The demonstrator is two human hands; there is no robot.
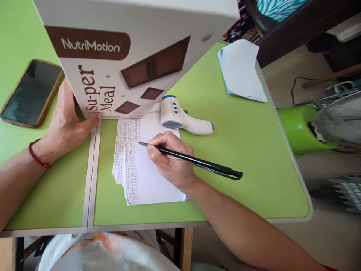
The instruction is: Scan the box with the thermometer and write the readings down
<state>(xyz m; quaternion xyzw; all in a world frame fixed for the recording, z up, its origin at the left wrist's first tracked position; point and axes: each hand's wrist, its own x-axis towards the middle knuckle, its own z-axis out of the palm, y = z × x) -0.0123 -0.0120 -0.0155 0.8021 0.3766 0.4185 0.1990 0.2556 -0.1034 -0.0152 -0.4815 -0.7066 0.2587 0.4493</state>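
Observation:
A black pen (207, 164) is pinched in my right hand (173, 160), its tip over a sheet of white paper (158, 177). Columns of small handwritten marks run down the sheet's left side, with more written sheets (119, 150) under it. My left hand (66, 116) grips the lower left edge of a large white NutriMotion box (113, 71), thumb on its front and the other fingers partly hidden. Just above the right hand lies a white and blue infrared thermometer (184, 116), partly on the paper.
A phone (32, 92) in a worn case lies left of the box on the green table (239, 150). Folded papers (241, 71) rest near the right edge. A metal seam (91, 180) crosses the tabletop. Beyond the table stands a green bin (299, 130).

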